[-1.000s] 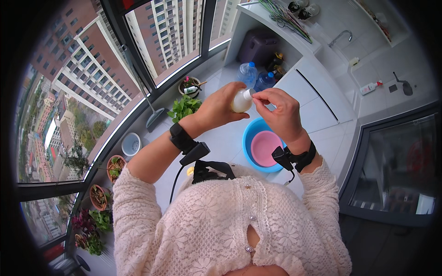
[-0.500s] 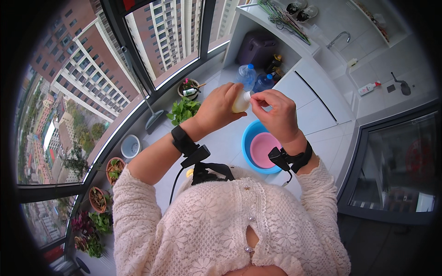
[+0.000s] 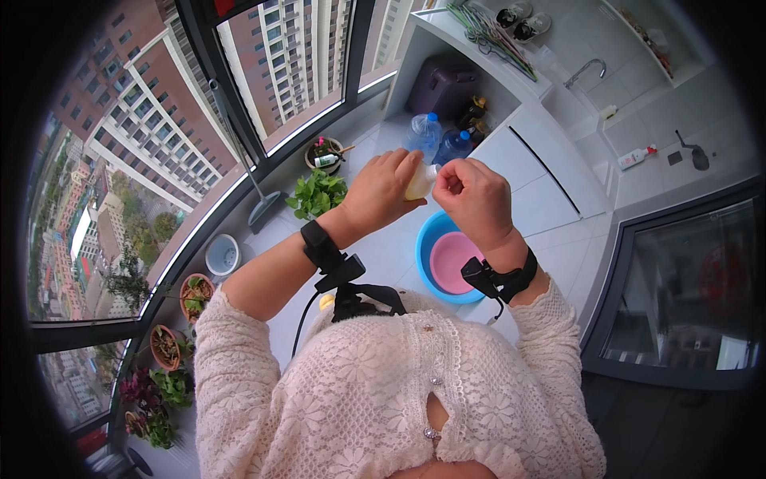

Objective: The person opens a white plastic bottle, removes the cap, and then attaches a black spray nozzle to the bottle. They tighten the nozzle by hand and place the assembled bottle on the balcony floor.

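Observation:
A small bottle (image 3: 417,187) with pale yellow contents is wrapped in the fingers of my left hand (image 3: 380,190), tilted toward the right. Its white cap (image 3: 434,170) points at my right hand (image 3: 480,199), whose thumb and fingertips are pinched together on it. The curled fingers partly cover the cap. Both hands are up in front of me, above the floor, and my left palm hides much of the bottle.
Below my right hand a pink basin (image 3: 452,262) sits inside a blue basin (image 3: 425,247). Large water bottles (image 3: 423,136) stand by the white cabinet (image 3: 536,172). Potted plants (image 3: 317,191) and a grey-white bucket (image 3: 224,255) line the window side. A broom (image 3: 266,209) leans there.
My right hand has turned slightly, its fingers curling more tightly beside the cap. The bottle stays in my left hand at about the same place.

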A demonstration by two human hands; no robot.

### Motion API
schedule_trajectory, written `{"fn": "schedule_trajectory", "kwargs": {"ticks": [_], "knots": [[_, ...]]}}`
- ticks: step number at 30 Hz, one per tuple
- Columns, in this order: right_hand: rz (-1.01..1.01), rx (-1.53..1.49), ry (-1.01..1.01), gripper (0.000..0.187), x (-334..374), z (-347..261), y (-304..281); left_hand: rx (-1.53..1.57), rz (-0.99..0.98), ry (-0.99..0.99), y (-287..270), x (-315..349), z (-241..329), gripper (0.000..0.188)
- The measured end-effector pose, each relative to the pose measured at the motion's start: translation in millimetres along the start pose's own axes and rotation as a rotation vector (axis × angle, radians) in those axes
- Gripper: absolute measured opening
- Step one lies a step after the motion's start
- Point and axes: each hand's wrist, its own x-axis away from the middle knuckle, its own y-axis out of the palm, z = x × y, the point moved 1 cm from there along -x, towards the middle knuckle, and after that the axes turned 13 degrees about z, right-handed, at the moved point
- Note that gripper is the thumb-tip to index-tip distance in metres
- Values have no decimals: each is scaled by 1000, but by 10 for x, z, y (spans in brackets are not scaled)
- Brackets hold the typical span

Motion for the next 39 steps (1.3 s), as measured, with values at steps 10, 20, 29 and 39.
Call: {"fn": "schedule_trajectory", "kwargs": {"ticks": [10, 20, 29, 39], "knots": [[-68, -3, -41, 12, -49, 50, 53, -4, -11, 0, -16, -13, -30, 64], [-243, -642, 634, 8, -185, 233, 26, 216, 9, -61, -86, -52, -47, 68], [-614, -777, 747, 10, -133, 279, 30, 364, -225, -146, -73, 56, -77, 62], [-642, -633, 648, 13, -36, 254, 50, 446, -324, -141, 24, 148, -67, 54]]}}
